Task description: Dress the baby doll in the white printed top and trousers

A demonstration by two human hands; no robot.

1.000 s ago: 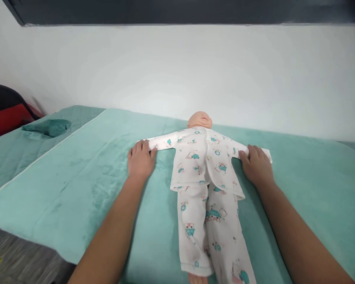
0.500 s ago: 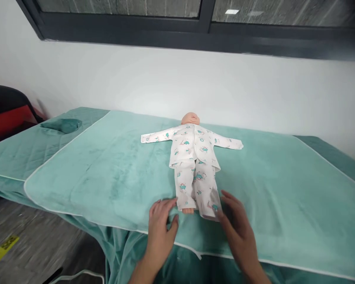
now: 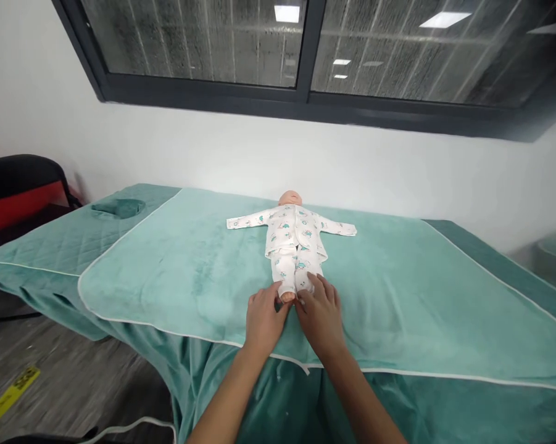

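Observation:
A baby doll (image 3: 292, 233) in white printed pyjamas lies on its back with arms spread on a teal blanket (image 3: 176, 277), head toward the wall. My left hand (image 3: 265, 317) is at the doll's left foot, fingers curled around the bare foot and trouser cuff. My right hand (image 3: 321, 308) lies over the other trouser leg end, fingers bent and pressed on the cloth. Both hands touch the doll's feet near the blanket's front edge.
The blanket covers a table draped in darker teal quilted cloth (image 3: 32, 240). A folded teal cloth (image 3: 118, 208) lies at the back left. A black and red chair (image 3: 18, 191) stands at the left. A white wall and a dark-framed window (image 3: 305, 61) are behind.
My hands left the doll's sleeve ends and came back to its feet. The view pulled back and up, so the doll looks smaller and the window shows.

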